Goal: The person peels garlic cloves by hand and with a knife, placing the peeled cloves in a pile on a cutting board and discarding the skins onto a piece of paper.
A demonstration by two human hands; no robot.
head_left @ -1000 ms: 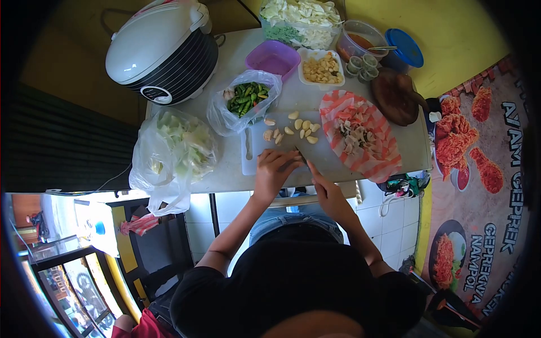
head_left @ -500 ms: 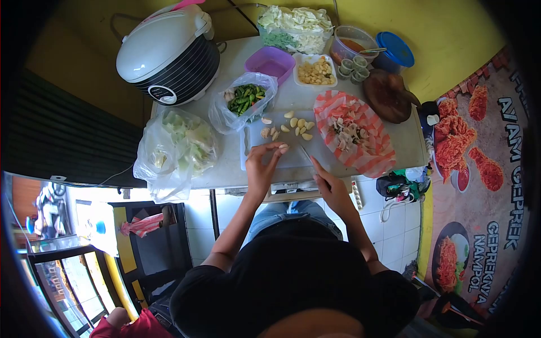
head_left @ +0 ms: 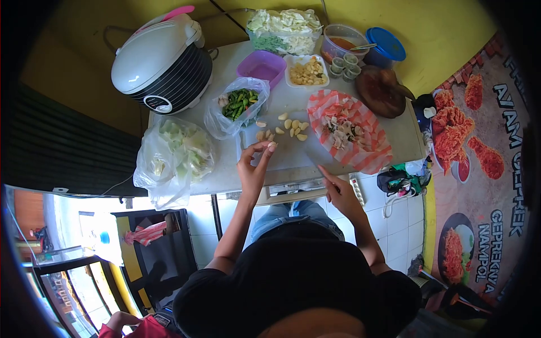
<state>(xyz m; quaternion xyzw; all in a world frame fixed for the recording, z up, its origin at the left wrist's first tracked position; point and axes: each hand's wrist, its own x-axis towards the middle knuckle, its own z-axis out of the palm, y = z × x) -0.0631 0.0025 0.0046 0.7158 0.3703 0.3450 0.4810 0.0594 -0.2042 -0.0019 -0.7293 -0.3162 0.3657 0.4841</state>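
Note:
Over the cutting board (head_left: pixel 287 160), my left hand (head_left: pixel 255 164) pinches a garlic clove (head_left: pixel 272 146) between thumb and fingertips. My right hand (head_left: pixel 340 195) is closed around a knife (head_left: pixel 313 160) at the board's front edge, index finger stretched along it; the blade points up and left and looks faint. Peeled garlic cloves (head_left: pixel 295 127) lie on the board beyond my hands, with a few unpeeled-looking ones (head_left: pixel 265 136) just past my left fingertips. Right of the board, a red-and-white paper (head_left: pixel 375 147) holds garlic skins (head_left: pixel 345 130).
A rice cooker (head_left: pixel 160 65) stands back left, above a plastic bag of leaves (head_left: pixel 183 147). Behind the board are a bag of green chilies (head_left: pixel 241 104), a purple container (head_left: pixel 262 66) and a white tray (head_left: pixel 307 72). A stone mortar (head_left: pixel 380 93) sits right. Another person's red sleeve (head_left: pixel 149 329) shows bottom left.
The view has shifted slightly. My right hand and the knife have moved a little down and right, away from my left hand, which still holds the clove.

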